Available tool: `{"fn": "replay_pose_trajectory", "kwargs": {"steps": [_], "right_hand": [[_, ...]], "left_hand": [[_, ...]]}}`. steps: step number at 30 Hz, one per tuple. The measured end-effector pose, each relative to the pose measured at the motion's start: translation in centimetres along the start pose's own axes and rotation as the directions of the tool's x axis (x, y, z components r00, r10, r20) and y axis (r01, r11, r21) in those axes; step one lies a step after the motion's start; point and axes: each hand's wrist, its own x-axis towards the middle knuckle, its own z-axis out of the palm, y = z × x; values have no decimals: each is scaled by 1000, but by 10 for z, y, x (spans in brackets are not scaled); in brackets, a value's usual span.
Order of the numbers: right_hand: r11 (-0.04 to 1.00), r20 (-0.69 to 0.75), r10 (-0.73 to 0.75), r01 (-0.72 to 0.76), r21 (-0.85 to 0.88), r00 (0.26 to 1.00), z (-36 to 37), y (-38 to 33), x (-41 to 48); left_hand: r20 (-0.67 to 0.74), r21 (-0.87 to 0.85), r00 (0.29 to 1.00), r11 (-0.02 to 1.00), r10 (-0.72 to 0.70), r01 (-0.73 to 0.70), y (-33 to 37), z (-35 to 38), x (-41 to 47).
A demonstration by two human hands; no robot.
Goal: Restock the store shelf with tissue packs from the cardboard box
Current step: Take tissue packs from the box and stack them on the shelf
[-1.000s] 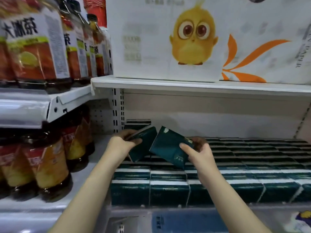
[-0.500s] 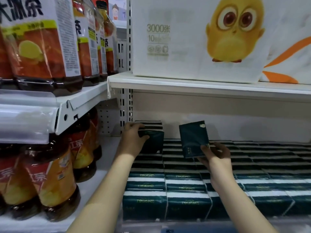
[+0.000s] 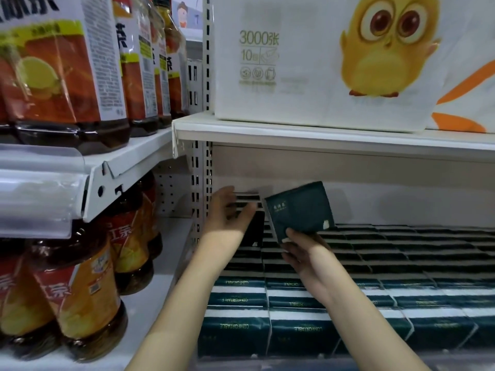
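Observation:
Rows of dark green tissue packs [image 3: 294, 330] cover the lower shelf, whose pale back wall [image 3: 388, 199] shows behind them. My right hand [image 3: 302, 250] pinches one dark green pack [image 3: 300, 207] by its lower edge and holds it tilted above the rows. My left hand [image 3: 227, 210] is blurred at the back left corner, thumb spread from the fingers, against a short stack of packs [image 3: 247, 198]. A dark pack [image 3: 254, 231] stands just under that hand. The cardboard box is out of view.
A large white tissue bale with a yellow chick [image 3: 348, 62] sits on the shelf above [image 3: 321, 135], low over my hands. To the left, amber tea bottles [image 3: 80, 290] fill two shelves beside a perforated upright [image 3: 199, 183].
The left hand has carried its pack to the back left stack and now spreads there with nothing plainly in it. The right hand has lifted and turned its pack more upright.

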Motion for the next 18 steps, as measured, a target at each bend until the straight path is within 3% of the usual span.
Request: {"fn": "replay_pose_trajectory", "kwargs": {"steps": [3,7,10,13,15,18], "right_hand": [[998,47,2,2,-71,999,13,9,-5],[978,77,24,-8,-209,997,24,21,-11],[961,115,57,-24,-274,992,26,24,-12],[981,123,95,-72,-181,988,32,28,-12],[991,57,34,-26,-133,998,35,26,-9],[948,-37,-125,108,-298,991,35,21,-5]], "left_hand": [[181,106,971,985,-155,138,-6,-5,-20],[114,64,974,980,-195,188,-20,-17,-29],[143,7,967,977,-212,213,-23,-20,-33],[99,-8,974,978,-205,206,-27,-26,-32],[37,4,980,981,-194,194,-30,-31,-27],[-9,30,987,987,-158,158,-34,-36,-20]]}}
